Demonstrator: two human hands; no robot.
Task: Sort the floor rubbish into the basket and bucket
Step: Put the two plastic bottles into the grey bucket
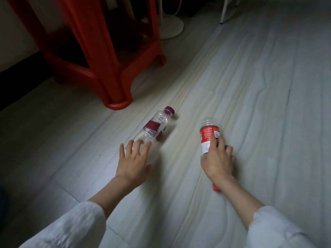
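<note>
Two empty plastic bottles lie on the pale floor. A clear bottle with a purple cap and purple label (155,127) lies on its side left of centre, cap pointing away. My left hand (133,161) is spread over its near end, fingertips touching the base, fingers straight. To the right lies a clear bottle with a red label (207,135), its red cap pointing towards me under my wrist. My right hand (217,161) curls round its lower half and grips it. Neither basket nor bucket is in view.
A red plastic stool (100,56) stands at the upper left, one leg close to the purple-capped bottle. A white round fan base (172,26) sits behind it and a white chair leg (224,11) at the top right. A dark skirting runs along the left wall.
</note>
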